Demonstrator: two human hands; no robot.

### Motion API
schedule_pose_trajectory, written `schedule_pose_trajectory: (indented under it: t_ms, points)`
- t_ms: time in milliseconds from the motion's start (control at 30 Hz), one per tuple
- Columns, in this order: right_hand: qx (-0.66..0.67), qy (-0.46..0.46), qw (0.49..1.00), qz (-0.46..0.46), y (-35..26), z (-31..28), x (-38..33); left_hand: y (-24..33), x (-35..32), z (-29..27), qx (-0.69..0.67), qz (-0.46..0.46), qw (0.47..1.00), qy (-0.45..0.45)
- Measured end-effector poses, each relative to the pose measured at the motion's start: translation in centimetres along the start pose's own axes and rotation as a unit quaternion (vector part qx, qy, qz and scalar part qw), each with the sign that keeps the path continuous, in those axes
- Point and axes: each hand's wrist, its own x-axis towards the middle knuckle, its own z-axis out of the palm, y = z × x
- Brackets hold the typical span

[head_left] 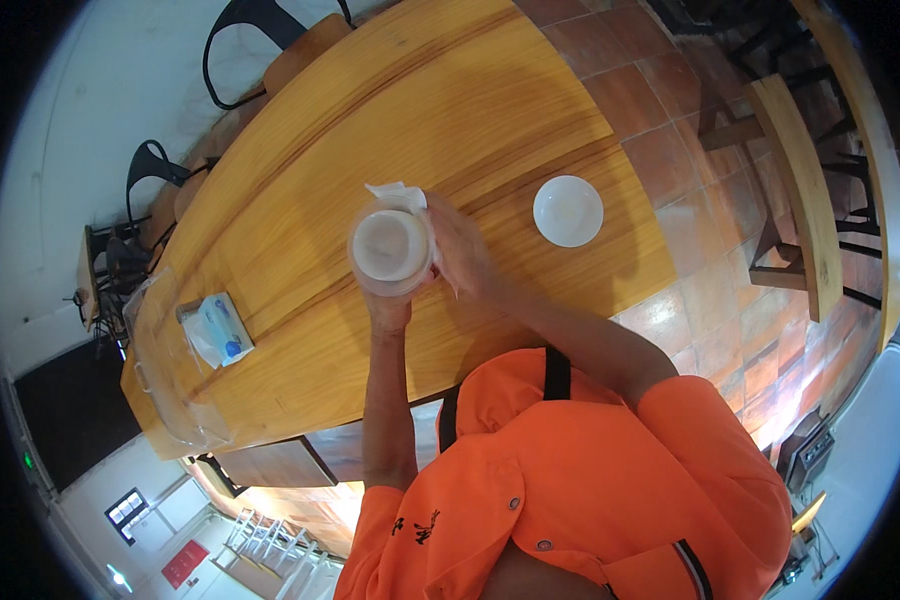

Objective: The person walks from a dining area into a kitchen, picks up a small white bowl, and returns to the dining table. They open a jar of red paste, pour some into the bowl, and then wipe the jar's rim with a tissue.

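Above the wooden table (490,110), a round whitish bowl-like vessel (388,246) is held up in front of me. Its rim looks translucent; I cannot tell whether its opening or its base faces up. My left hand (387,312) grips it from the near side and below, fingers mostly hidden beneath it. A white tissue (400,194) is in my right hand (458,248), pressed against the vessel's right side, one end sticking up past the far edge. To the right, a small white plate (568,211) lies on the tabletop.
A blue and white tissue pack (228,330) lies on the left of the table, beside a clear plastic bin or cover (160,385). Black chairs (240,50) stand along the far left side. A wooden bench (795,200) is on the tiled floor to the right.
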Motion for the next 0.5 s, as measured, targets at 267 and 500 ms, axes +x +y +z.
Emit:
schedule_pose_trajectory:
  t_ms: [267, 500]
  points:
    - [0.178, -0.013, 0.966, 0.189, 4.3, -2.6, 0.2, 1.0, 2.5, 1.2, 0.151, 0.009, 0.98, -0.127]
    - [0.174, 0.048, 0.97, 0.165, 6.4, -1.9, -1.3, 1.7, 2.9, 1.4, 0.152, 0.034, 0.978, -0.138]
